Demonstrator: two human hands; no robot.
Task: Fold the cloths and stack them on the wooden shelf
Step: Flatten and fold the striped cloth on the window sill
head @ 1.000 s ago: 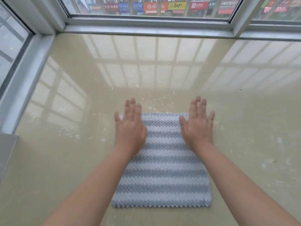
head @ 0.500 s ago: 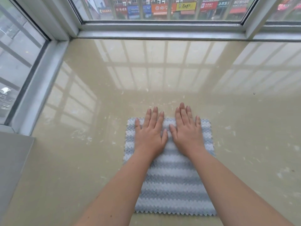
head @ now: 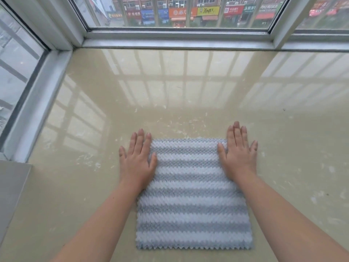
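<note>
A grey-and-white striped cloth (head: 190, 197) lies flat and spread out on the glossy beige sill (head: 170, 95). My left hand (head: 137, 159) rests palm down on the cloth's far left corner, fingers straight, partly on the sill. My right hand (head: 238, 154) lies flat on the far right corner in the same way. Neither hand grips anything. No wooden shelf is in view.
Window frames (head: 179, 37) close the sill at the back and along the left (head: 35, 103). A grey ledge (head: 11, 195) sits at the near left. White flecks are scattered over the beige surface around the cloth.
Half a second ago both hands lay together at the cloth's far middle. They have slid apart to its left and right corners, and the cloth lies flat.
</note>
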